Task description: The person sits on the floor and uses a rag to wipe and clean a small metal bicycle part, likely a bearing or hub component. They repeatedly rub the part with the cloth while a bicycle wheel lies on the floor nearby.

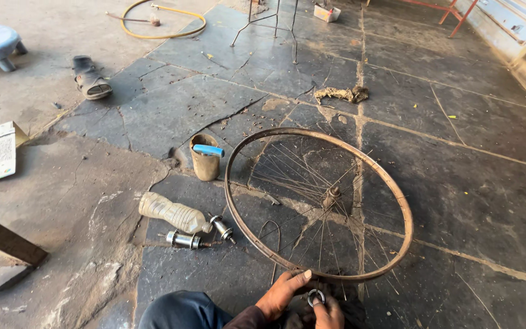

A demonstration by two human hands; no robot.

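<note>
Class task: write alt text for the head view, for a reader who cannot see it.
Two hands, left hand and right hand, hold a small metal ring beside a rusty spoked wheel lying on a stone floor; a bottle lies nearby.

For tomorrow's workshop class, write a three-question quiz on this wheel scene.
1. True or false: the wheel rim lies on the floor.
2. What does the right hand hold? A ring, B bottle, C sandal.
3. What sticks out of the cup?

Key: 1 true. 2 A, a small metal ring; the left hand rests by the rim. 3 a blue handle.
</note>
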